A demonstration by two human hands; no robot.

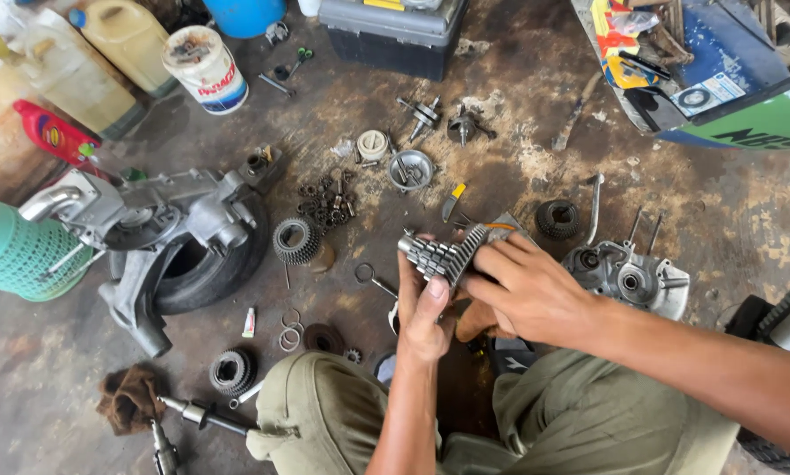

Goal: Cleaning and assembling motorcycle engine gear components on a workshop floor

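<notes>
A person crouches on an oily workshop floor (518, 114). Both hands hold a stepped gear cluster (439, 252) above the knees: the left hand (423, 318) closed around its lower end, the right hand (525, 286) curled over its toothed top. Loose gears (296, 239), washers and an open engine casing (628, 277) lie scattered around; assembly looks far from finished.
</notes>
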